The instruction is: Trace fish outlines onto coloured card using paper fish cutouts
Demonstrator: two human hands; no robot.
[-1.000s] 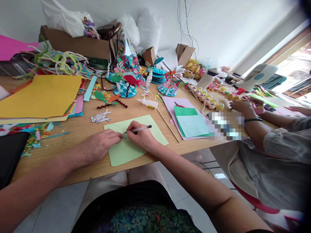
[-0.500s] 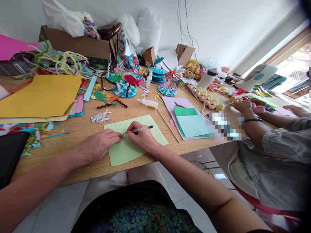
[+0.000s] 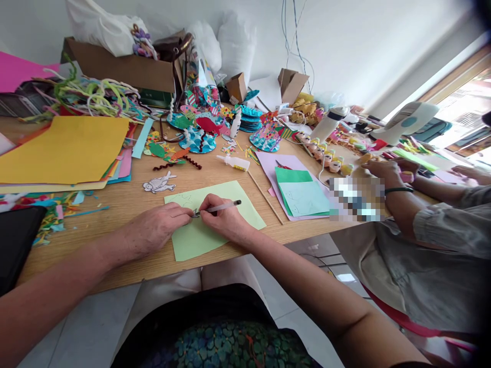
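My right hand (image 3: 220,217) is closed round a pen (image 3: 224,205) with a clear barrel and a dark end. Its tip meets a small grey paper cutout (image 3: 196,213) on a light green sheet (image 3: 203,244). From the left, my left hand (image 3: 164,225) keeps its fingers together, the fingertips pressing the edge of that cutout against the sheet. Faint pen outlines show on the sheet's upper left part. Just beyond the sheet lies a white fish cutout (image 3: 159,182) with drawn lines. The pen's tip is partly hidden by my fingers.
Glue bottle (image 3: 235,163) and wooden stick (image 3: 265,198) lie past the sheet. Purple paper (image 3: 268,168) with green pieces is to the right, stacked coloured paper (image 3: 65,151) and a black device (image 3: 17,245) to the left. Blue fish crafts (image 3: 197,140) stand behind. A co-worker's hands (image 3: 387,171) work at right.
The pen and my right hand have shifted very slightly, with the pen's tip moving a little along the small cutout. My left hand stays in place.
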